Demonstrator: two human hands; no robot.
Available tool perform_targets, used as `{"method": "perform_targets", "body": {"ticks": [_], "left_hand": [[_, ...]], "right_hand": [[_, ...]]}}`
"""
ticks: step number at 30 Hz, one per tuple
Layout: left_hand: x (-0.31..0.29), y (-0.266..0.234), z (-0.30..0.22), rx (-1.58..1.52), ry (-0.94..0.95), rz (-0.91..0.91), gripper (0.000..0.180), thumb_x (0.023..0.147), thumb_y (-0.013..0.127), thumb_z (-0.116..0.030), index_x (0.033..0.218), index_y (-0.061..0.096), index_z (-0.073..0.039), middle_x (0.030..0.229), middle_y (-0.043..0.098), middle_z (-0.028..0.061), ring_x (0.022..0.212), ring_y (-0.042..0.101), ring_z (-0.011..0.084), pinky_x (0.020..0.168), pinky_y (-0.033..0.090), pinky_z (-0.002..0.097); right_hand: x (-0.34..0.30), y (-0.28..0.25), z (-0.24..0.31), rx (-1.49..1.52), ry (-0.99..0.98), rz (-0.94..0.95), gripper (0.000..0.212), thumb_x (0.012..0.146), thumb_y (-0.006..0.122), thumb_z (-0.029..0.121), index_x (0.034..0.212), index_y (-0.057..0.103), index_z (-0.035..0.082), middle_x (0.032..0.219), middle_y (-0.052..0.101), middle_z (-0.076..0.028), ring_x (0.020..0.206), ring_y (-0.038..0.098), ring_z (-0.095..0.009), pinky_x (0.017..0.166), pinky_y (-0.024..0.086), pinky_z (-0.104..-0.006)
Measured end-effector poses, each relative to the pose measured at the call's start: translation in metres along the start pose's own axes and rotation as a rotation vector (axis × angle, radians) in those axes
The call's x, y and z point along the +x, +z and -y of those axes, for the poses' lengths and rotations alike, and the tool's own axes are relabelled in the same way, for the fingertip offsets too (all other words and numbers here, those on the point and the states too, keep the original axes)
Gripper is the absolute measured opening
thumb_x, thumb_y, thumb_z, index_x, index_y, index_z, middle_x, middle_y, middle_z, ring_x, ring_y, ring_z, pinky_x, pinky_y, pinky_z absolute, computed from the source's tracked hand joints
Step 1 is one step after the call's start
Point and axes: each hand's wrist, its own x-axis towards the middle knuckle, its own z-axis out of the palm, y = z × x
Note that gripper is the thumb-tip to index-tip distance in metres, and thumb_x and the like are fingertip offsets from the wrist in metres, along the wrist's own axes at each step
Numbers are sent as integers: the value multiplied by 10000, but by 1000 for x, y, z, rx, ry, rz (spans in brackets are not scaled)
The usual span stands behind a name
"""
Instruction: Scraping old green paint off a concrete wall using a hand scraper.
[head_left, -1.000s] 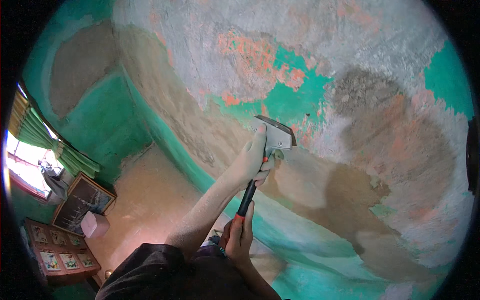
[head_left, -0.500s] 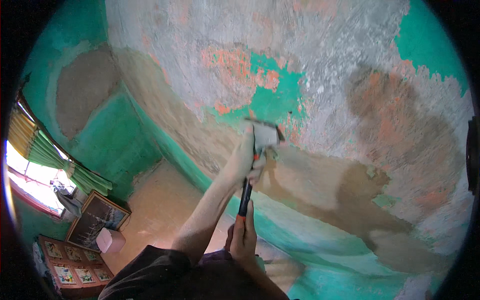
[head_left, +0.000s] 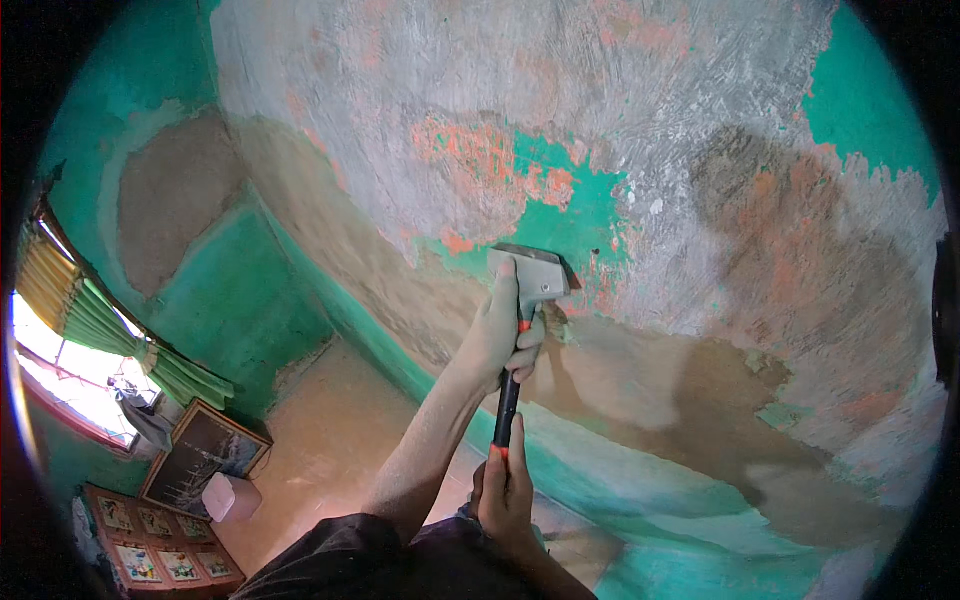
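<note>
Head view | left hand (head_left: 494, 335) curled round scraper (head_left: 541, 279) below blade (head_left: 530, 251), right hand (head_left: 506, 497) wrapped on handle (head_left: 507, 408) | from here: looks stiff, lightish, probably non-slip; grip handle, avoid edge

Noted long-handled scraper (head_left: 541, 277), grey head, black handle with red bands, head uppermost, blade near or touching patchy green-and-grey wall (head_left: 655, 250)

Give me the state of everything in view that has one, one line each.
Scraper, held two-handed, blade at the wall; contact unclear.
Left hand, closed around the upper handle.
Right hand, closed around the lower end.
Wall, patchy: green paint in places, grey and brown elsewhere.
Curtain, gathered in partway along.
Window, bright; open or shut unclear.
Framed picture, apparently propped up.
</note>
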Motion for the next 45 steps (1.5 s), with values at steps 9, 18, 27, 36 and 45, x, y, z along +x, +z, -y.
{"method": "perform_targets", "body": {"ticks": [9,18,27,36,45], "left_hand": [[-2,0,-3,-3,-30,44,617,942,209,-679,868,467,-124,476,289,-34,314,275,82,311,296,269],[-2,3,2,75,-75,33,647,924,200,-713,845,484,-137,472,275,-41,314,260,91,317,300,278],[2,10,4,-70,-106,55,679,897,200,-752,841,504,-148,467,255,-67,315,231,78,321,248,253],[-5,9,23,-643,-90,334,618,942,209,-680,942,488,-128,597,319,-68,414,238,49,374,210,215],[-12,10,14,-886,-114,514,597,916,238,-712,886,465,-161,572,282,-86,388,193,41,331,175,207]], "right_hand": [[-9,0,-10,-127,-35,-29,579,997,394,66,1502,117,7,645,430,-10,522,409,-79,476,358,-238],[-13,-2,-2,-25,40,-4,584,996,386,60,1509,109,17,656,398,7,522,391,-65,492,357,-217],[-17,-18,0,-223,-103,-8,563,1014,361,94,1511,102,39,571,405,2,417,351,-63,396,336,-221],[-27,-35,56,-230,111,-23,556,1022,376,169,1500,143,7,581,388,5,438,367,-62,381,336,-224],[-38,-22,86,-414,-53,15,503,1032,403,163,1505,249,89,594,412,17,449,314,-65,428,312,-216]]}}
